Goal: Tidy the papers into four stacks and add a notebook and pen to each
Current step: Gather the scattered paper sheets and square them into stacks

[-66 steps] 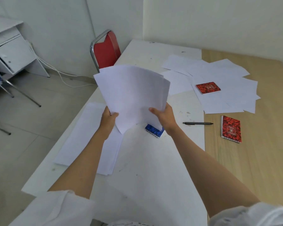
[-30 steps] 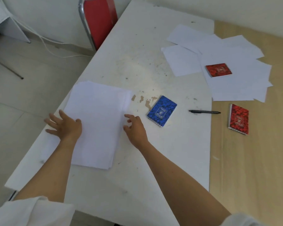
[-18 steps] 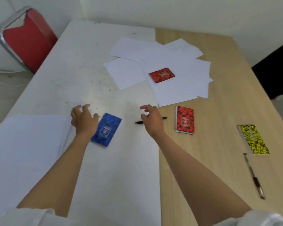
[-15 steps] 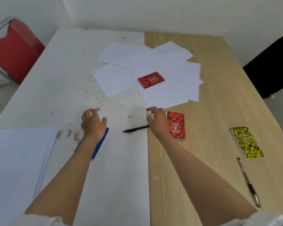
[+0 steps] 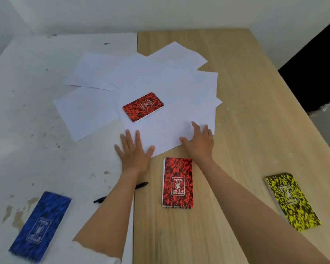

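Loose white papers (image 5: pixel 156 80) lie fanned over the seam between the white and wooden tabletops. A red notebook (image 5: pixel 143 106) sits on top of them. My left hand (image 5: pixel 134 151) lies flat with spread fingers at the near edge of the sheets. My right hand (image 5: pixel 199 141) rests flat on the near right corner of the papers. A second red notebook (image 5: pixel 177 182) lies between my forearms. A blue notebook (image 5: pixel 41 225) is at the near left, a yellow notebook (image 5: pixel 291 200) at the right. A black pen (image 5: pixel 141 185) shows partly under my left forearm.
The white tabletop (image 5: pixel 27 121) is stained and scuffed. The wooden tabletop (image 5: pixel 255 111) reaches to the right edge, with a dark object (image 5: pixel 316 69) beyond it. Walls close off the far side.
I laid the held sheets on the left pile, then my view swung right. Both hands moved forward from the blue notebook and pen onto the near edge of the scattered papers.
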